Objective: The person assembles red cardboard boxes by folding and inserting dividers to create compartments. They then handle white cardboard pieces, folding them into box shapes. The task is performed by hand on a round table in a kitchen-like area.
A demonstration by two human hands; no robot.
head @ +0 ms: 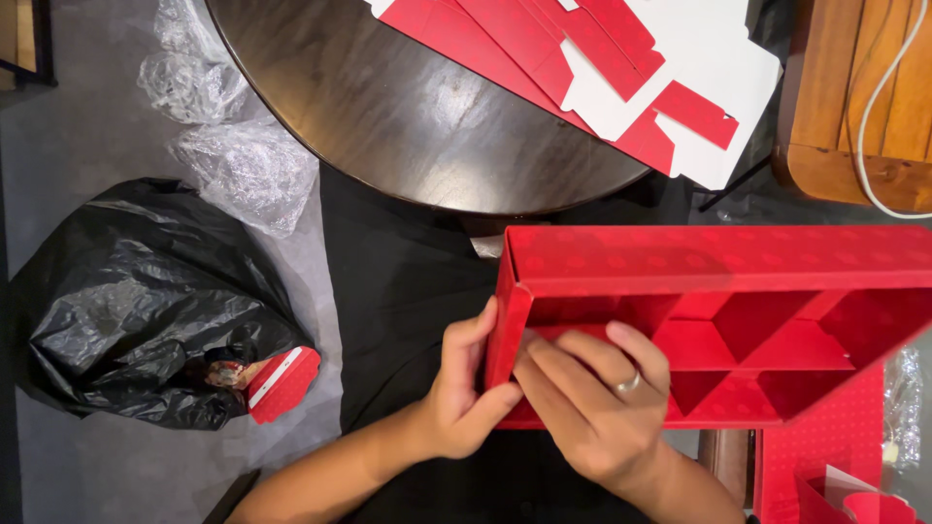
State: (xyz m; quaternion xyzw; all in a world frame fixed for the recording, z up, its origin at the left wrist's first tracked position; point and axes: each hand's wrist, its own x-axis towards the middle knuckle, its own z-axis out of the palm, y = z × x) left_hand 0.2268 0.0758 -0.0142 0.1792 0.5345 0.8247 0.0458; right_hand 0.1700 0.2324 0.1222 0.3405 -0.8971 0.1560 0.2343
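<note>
The red divided box [718, 291] fills the right of the frame, below the round worktop [408, 116]. Left hand [461, 398] pinches its left wall; right hand [592, 398] presses inside, fingers flat.

Red cardboard box [714, 281], open side facing up, inner dividers forming compartments, tilted, held above the lap.
</note>
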